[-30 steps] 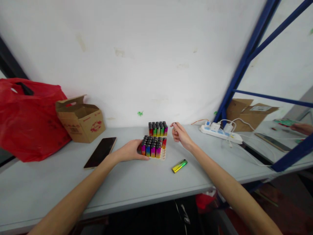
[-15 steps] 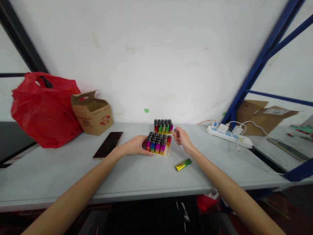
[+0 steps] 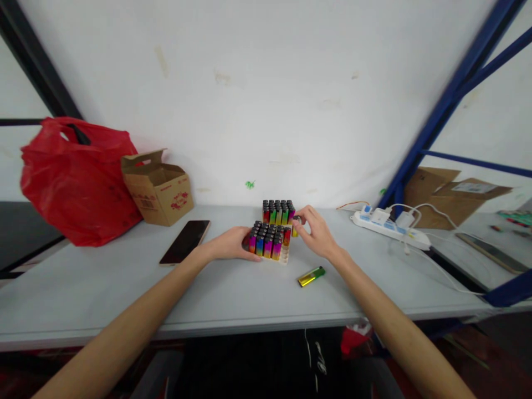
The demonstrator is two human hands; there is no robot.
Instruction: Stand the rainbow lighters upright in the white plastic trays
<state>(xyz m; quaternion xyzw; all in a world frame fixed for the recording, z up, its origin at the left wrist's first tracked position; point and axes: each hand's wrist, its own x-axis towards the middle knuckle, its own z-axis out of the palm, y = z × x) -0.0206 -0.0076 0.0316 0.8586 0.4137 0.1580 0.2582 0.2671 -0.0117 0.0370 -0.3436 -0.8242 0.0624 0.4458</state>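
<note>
Colourful lighters with black tops stand upright in a pale tray (image 3: 284,258), whose right-hand holes show bare. My left hand (image 3: 231,243) grips the left side of this loaded tray, thumb at the front. Pinched between the thumb and fingers of my right hand (image 3: 316,231) is a yellow lighter (image 3: 295,229), held upright just right of the tray. A second block of lighters (image 3: 278,211) stands right behind the first. One yellow-green lighter (image 3: 311,276) lies flat on the table in front of my right hand.
On the left are a phone (image 3: 185,242), an open cardboard box (image 3: 158,188) and a red plastic bag (image 3: 78,183). A white power strip (image 3: 390,230) with plugs and cables lies at the right, near a blue metal frame (image 3: 440,111). The table's front edge (image 3: 266,328) runs below.
My right hand has turned so that the lighter in its fingers now points upright and shows its yellow body. My left hand stays on the tray. The view has shifted slightly.
</note>
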